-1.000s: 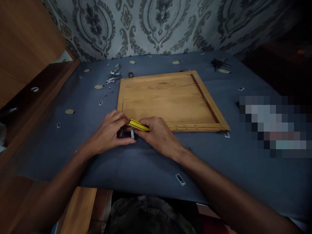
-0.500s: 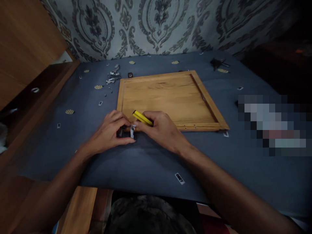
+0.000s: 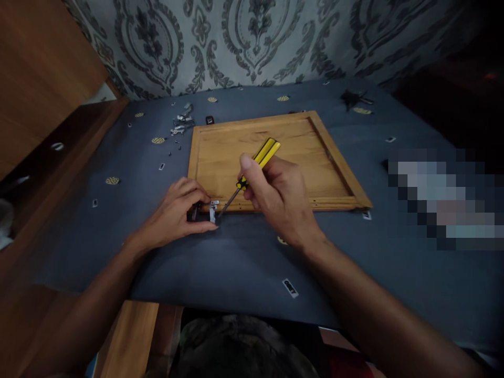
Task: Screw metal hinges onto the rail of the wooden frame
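Note:
A framed wooden cabinet door (image 3: 255,144) lies flat on the dark blue cloth. At its near left corner my left hand (image 3: 171,212) pinches a small metal hinge (image 3: 213,211) against the front edge, thumb below and fingers above. My right hand (image 3: 289,197) grips a screwdriver (image 3: 268,150) by its yellow and black handle, over the front part of the door. Its shaft slants down to the left, and the tip is close beside the hinge; whether they touch I cannot tell. Small holes show along the door's front rail.
Several metal hinges (image 3: 182,122) and a few small screws (image 3: 177,144) lie beyond the door's left corner. A dark tool (image 3: 354,98) rests at the back right. On the right is a blurred-out object (image 3: 437,194). A wooden cabinet (image 3: 43,68) stands at the left.
My right hand has moved right from beside the hinge and turned the screwdriver, so its shaft now points down at the hinge. My left hand stays in place.

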### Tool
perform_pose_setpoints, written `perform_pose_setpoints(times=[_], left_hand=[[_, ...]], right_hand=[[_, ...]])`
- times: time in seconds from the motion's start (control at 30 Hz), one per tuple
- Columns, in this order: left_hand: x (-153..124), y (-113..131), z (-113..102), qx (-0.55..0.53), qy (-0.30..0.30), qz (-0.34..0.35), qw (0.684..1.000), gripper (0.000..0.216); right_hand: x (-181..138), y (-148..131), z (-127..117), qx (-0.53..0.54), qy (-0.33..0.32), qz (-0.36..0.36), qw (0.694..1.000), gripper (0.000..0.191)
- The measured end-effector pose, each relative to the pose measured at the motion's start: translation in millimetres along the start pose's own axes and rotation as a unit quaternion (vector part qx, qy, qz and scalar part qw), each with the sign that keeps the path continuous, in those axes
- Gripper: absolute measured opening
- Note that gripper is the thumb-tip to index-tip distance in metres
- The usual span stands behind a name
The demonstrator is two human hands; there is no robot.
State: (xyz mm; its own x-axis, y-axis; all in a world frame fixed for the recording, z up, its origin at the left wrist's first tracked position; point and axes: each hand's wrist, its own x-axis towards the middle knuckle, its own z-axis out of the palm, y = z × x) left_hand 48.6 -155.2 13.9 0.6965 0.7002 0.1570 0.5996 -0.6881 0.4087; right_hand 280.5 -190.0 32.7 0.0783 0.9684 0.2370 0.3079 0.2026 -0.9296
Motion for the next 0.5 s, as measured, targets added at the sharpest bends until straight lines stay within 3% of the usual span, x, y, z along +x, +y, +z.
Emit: perform_pose_setpoints(times=[0.5], left_hand=[[-0.7,-1.2,-0.1,0.001,-0.006,0.009,1.000,0.043]], right_hand=[[-6.1,0.6,3.4,-0.029,0.017,-0.046,0.998,0.041]])
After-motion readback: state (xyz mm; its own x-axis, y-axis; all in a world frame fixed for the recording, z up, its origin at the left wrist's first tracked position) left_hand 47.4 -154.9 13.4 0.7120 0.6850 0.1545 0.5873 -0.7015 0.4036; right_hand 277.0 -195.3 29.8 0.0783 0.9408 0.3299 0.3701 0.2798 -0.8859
